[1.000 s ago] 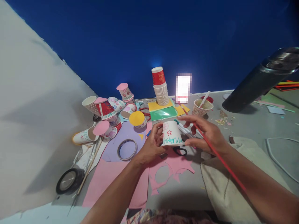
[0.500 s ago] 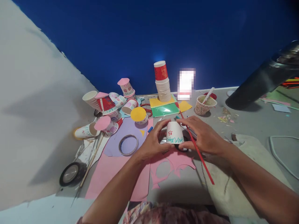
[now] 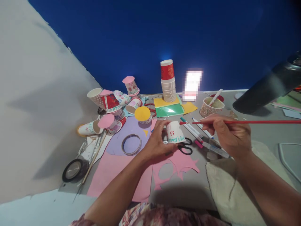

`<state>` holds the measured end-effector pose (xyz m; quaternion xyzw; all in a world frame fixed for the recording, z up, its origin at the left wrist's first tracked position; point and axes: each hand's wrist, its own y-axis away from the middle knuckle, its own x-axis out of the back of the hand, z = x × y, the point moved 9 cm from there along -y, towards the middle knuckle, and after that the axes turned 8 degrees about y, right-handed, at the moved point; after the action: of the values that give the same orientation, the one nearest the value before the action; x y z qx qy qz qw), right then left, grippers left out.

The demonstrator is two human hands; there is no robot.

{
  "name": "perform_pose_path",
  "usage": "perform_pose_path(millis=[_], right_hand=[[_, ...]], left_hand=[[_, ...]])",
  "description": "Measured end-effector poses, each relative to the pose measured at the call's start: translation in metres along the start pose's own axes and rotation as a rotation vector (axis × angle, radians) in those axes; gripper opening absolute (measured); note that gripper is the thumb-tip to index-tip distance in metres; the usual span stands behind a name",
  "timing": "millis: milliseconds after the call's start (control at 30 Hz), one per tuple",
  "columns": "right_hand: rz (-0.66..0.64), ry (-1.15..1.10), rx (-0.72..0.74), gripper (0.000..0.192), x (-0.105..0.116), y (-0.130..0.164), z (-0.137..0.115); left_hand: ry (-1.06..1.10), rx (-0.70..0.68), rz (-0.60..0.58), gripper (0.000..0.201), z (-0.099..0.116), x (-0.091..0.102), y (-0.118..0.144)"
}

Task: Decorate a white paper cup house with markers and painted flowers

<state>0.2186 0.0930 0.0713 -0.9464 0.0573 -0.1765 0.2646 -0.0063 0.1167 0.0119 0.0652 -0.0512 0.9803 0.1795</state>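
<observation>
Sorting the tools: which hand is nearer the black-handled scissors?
Left. The left hand holds the cup just beside the scissors; the right hand is farther right, holding a red stick.

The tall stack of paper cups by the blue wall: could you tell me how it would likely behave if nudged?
The stack of cups stands tall and narrow, so it would probably tip. Thin paper cups look light, so it would likely slide easily on the table. Fallen cups nearby lie on their sides, so spilled ones may roll.
</observation>
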Motion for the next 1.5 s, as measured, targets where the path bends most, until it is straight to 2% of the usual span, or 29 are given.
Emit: perform_pose_path(millis=[133,333,567,833,1167,1500], right_hand=[[-0.018,0.017,-0.035,0.022,0.002,0.002,0.000],[-0.102,0.117,0.011,0.018,-0.003,0.003,-0.006],[-0.069,0.122,0.000,0.019,0.000,0.004,-0.008],[-0.160,0.168,0.095,0.019,-0.014,0.004,-0.017],[-0.240,0.178,0.103,0.026,-0.023,0.003,-0.019],[-0.123,0.169,0.038,0.023,-0.009,0.005,-0.012]], left_hand=[[-0.030,-0.014,0.000,0.076,0.000,0.003,-0.001],[-0.035,-0.001,-0.001,0.075,-0.003,0.003,0.000],[-0.086,-0.031,-0.021,0.073,-0.001,-0.001,0.000],[-0.264,-0.111,-0.053,0.077,0.003,-0.003,0.000],[-0.260,-0.106,-0.067,0.074,0.002,-0.005,0.001],[-0.243,-0.093,-0.077,0.075,0.004,-0.006,0.000]])
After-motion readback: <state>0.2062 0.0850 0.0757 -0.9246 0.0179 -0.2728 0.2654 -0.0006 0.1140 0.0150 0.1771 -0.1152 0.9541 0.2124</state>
